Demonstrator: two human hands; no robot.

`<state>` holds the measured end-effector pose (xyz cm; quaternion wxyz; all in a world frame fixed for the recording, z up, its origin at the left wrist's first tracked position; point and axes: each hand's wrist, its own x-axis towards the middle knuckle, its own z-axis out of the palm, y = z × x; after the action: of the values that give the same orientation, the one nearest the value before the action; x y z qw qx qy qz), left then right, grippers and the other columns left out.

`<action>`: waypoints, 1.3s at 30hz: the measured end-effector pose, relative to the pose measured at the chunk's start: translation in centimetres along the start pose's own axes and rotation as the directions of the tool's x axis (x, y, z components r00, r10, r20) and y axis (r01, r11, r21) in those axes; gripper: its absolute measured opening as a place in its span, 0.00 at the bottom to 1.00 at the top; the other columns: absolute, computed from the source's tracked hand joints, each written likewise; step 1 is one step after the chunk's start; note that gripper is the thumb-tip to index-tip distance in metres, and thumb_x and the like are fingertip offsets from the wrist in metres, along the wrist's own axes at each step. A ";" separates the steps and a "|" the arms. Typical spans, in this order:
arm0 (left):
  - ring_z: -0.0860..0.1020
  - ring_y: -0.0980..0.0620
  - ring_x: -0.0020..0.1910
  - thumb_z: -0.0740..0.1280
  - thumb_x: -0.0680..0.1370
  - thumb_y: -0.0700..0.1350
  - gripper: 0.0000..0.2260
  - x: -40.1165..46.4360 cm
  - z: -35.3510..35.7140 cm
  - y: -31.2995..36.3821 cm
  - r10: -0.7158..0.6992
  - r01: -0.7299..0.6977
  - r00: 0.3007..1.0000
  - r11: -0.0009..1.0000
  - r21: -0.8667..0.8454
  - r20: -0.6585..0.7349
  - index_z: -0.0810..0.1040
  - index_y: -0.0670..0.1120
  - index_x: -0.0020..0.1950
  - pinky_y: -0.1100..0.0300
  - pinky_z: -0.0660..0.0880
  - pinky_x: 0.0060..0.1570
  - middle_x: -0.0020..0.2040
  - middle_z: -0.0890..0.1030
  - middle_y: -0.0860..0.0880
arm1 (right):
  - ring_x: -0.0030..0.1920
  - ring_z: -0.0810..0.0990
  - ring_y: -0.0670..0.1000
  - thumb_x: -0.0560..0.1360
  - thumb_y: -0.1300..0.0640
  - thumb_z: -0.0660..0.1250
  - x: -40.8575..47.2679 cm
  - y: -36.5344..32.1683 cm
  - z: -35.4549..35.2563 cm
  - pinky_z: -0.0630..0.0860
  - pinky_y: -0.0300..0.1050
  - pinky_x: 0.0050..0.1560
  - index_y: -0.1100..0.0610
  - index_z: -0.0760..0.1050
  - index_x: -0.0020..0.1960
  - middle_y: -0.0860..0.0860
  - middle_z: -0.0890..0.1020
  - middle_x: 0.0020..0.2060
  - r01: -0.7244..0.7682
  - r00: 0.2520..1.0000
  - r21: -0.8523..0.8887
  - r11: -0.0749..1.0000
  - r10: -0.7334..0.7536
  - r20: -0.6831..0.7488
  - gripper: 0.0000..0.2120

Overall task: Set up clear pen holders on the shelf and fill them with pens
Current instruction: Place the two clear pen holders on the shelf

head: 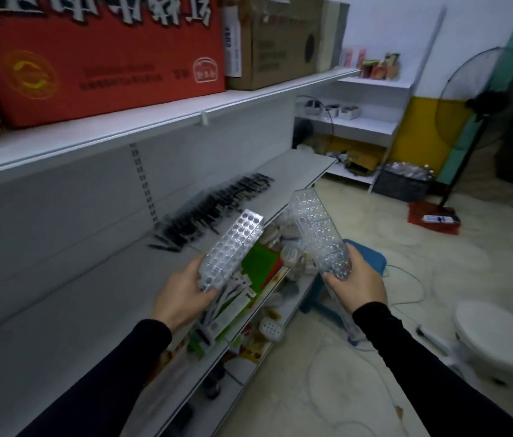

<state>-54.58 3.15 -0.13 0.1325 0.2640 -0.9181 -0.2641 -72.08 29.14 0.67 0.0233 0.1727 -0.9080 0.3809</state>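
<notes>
Holding one clear plastic pen holder with rows of round holes (233, 247) at the middle of the frame, the left hand (182, 294) grips its near end with fingers curled under it and thumb on the side, so the long block angles up and away over the white metal shelf (59, 310). Just to the right, the right hand (357, 283) clamps the near end of a second clear perforated pen holder (318, 228), which tilts up toward the centre of the frame; the two holders are near each other at their far ends but apart. Gripping each by one end probably leaves the hole faces free and lets the person judge where to set them down. Neither holder is on the shelf yet, so the set-up step looks barely begun and filling has not started. Left of centre, a row of black pens (214, 206) lies fanned along the shelf surface, likely laid out ready to be slotted in once the holders stand beside them. Below the hands, a lower shelf (280, 298) carries a green packet (261, 266) and small white items whose nature is hard to tell. At upper left, a large red cardboard box with white lettering (97, 55) sits on the top shelf beside a brown cardboard carton (274, 48). At right, a black standing fan (482, 105) stands on the floor, with a white round stool (495, 335) at lower right.
</notes>
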 end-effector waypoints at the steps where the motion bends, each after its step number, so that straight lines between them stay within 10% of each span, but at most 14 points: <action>1: 0.78 0.46 0.55 0.69 0.75 0.53 0.34 1.5 0.8 0.8 0.019 -0.019 1.000 1.000 0.003 0.006 0.58 0.52 0.78 0.56 0.76 0.52 0.60 0.79 0.44 | 0.52 0.79 0.56 0.71 0.50 0.71 0.8 0.6 -0.4 0.74 0.44 0.47 0.48 0.65 0.70 0.53 0.80 0.54 -0.014 1.000 -0.006 1.000 0.014 -0.010 0.30; 24: 0.76 0.54 0.44 0.70 0.75 0.51 0.30 33.3 17.8 19.8 0.469 -0.456 0.867 0.883 -0.110 0.170 0.62 0.54 0.75 0.59 0.73 0.42 0.57 0.81 0.47 | 0.42 0.78 0.52 0.70 0.53 0.70 22.5 14.5 -7.1 0.71 0.43 0.39 0.47 0.69 0.61 0.48 0.80 0.44 -0.347 0.890 0.001 0.938 0.330 -0.313 0.21; 39: 0.78 0.48 0.50 0.71 0.73 0.53 0.36 45.6 31.3 34.4 0.414 -0.412 0.860 0.908 -0.073 0.299 0.58 0.54 0.77 0.56 0.76 0.50 0.57 0.80 0.47 | 0.42 0.75 0.50 0.72 0.57 0.71 35.8 27.3 -14.9 0.70 0.40 0.42 0.54 0.70 0.65 0.49 0.77 0.44 -0.415 0.845 0.084 0.906 0.418 -0.334 0.23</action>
<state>-118.46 15.69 -2.10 0.0419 0.0163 -0.9616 -0.2706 -116.10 46.71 -1.18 0.0976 -0.0976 -0.9040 0.4047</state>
